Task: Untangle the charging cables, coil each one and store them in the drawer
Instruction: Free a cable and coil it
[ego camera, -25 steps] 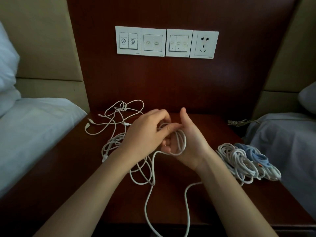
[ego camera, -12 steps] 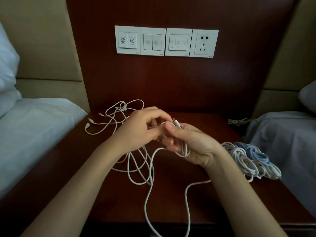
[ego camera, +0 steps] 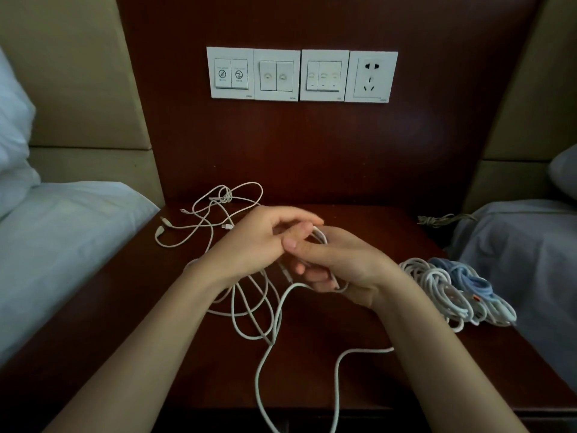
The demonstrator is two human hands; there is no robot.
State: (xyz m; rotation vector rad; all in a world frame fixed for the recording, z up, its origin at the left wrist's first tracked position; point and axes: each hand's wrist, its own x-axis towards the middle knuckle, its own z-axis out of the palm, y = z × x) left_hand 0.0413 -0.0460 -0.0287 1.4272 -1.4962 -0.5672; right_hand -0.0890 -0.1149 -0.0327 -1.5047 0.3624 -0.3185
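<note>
Cable gripped by left hand and right hand.

We can read no words or numbers. Well above the left hand, the leftmost switch plate bears two round signs, the left one a circle struck through. The print over each is too small for us to read. Above the right hand, the second plate and third plate show faint lamp-like marks on their keys. Each plate, including the socket plate, has a tiny illegible mark in its lower right corner.
</note>
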